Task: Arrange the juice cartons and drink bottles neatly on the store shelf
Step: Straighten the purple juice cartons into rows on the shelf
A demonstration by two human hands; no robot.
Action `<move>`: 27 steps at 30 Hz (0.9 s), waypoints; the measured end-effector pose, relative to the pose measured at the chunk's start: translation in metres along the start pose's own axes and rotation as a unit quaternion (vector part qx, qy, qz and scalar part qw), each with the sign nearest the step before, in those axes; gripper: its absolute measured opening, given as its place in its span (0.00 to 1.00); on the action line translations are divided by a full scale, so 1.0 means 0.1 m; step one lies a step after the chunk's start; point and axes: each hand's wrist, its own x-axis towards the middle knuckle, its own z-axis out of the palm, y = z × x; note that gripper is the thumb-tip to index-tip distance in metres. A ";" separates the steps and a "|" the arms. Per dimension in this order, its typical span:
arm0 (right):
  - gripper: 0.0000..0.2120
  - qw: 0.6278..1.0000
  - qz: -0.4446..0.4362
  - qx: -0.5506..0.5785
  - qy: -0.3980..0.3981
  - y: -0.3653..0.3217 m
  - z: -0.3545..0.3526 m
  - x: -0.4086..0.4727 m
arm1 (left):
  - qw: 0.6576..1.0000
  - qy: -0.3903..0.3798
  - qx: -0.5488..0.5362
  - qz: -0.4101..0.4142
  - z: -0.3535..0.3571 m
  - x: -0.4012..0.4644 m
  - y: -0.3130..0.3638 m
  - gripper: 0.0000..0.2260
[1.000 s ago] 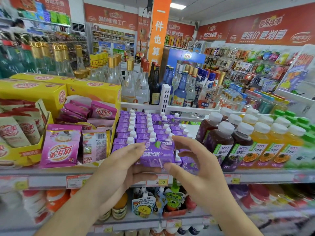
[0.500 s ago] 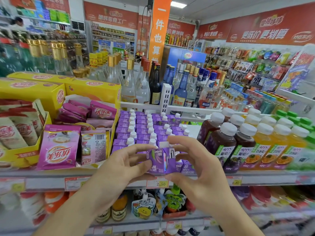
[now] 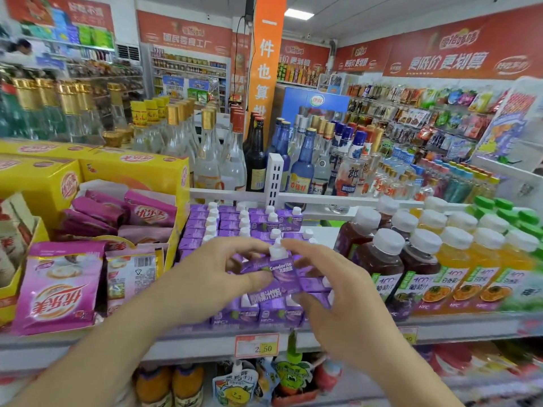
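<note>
From my head view, my left hand point(image 3: 205, 277) and right hand point(image 3: 338, 292) both pinch the purple juice carton point(image 3: 273, 274), now tipped back with its white cap point(image 3: 277, 250) up (half a second ago it stood edge-on). I hold it above the front purple cartons point(image 3: 264, 311) on the shelf point(image 3: 191, 345), left of the dark juice bottles point(image 3: 379, 259).

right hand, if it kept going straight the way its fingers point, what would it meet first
The right hand already pinches the purple carton, fingers pointing up-left. Pushed further, it would likely meet the left hand gripping the carton's other side, then the purple cartons behind. Depth is unclear.
</note>
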 end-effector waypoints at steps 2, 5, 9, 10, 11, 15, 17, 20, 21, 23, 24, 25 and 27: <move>0.38 0.999 0.000 -0.047 -0.010 0.03 -0.09 0.10 | 0.999 0.025 0.040 0.012 -0.04 0.22 0.03 0.11; 0.34 0.993 -0.013 -0.113 0.007 0.07 -0.27 0.21 | 0.993 0.070 0.092 0.040 -0.09 0.60 0.04 0.13; 0.29 0.983 -0.040 -0.181 0.011 0.13 -0.57 0.39 | 0.984 0.088 0.152 0.042 -0.11 1.14 -0.04 0.13; 0.28 0.979 -0.047 -0.195 0.020 0.17 -0.64 0.44 | 0.982 0.088 0.165 0.040 -0.10 1.27 -0.08 0.14; 0.27 0.977 -0.050 -0.206 0.027 0.21 -0.70 0.50 | 0.980 0.089 0.173 0.036 -0.09 1.39 -0.13 0.15; 0.24 0.970 -0.023 -0.240 0.015 0.41 -0.84 0.68 | 0.974 0.077 0.210 0.020 -0.02 1.74 -0.33 0.17; 0.23 0.969 -0.016 -0.245 0.010 0.52 -0.85 0.71 | 0.972 0.075 0.224 0.014 0.01 1.82 -0.41 0.18; 0.21 0.975 0.002 -0.224 -0.002 0.61 -0.85 0.71 | 0.965 0.079 0.249 0.017 0.04 1.87 -0.48 0.19; 0.21 0.976 0.008 -0.219 -0.005 0.63 -0.84 0.70 | 0.962 0.082 0.259 0.018 0.06 1.87 -0.50 0.19; 0.22 0.975 0.026 -0.219 -0.011 0.65 -0.84 0.69 | 0.960 0.083 0.267 0.014 0.07 1.87 -0.50 0.20; 0.22 0.974 0.034 -0.223 -0.014 0.65 -0.83 0.69 | 0.960 0.078 0.269 0.010 0.07 1.88 -0.50 0.20; 0.22 0.973 0.041 -0.226 -0.018 0.65 -0.83 0.69 | 0.960 0.068 0.271 0.005 0.06 1.89 -0.50 0.21; 0.23 0.971 0.047 -0.232 -0.025 0.64 -0.81 0.70 | 0.959 0.044 0.280 -0.003 0.03 1.90 -0.48 0.22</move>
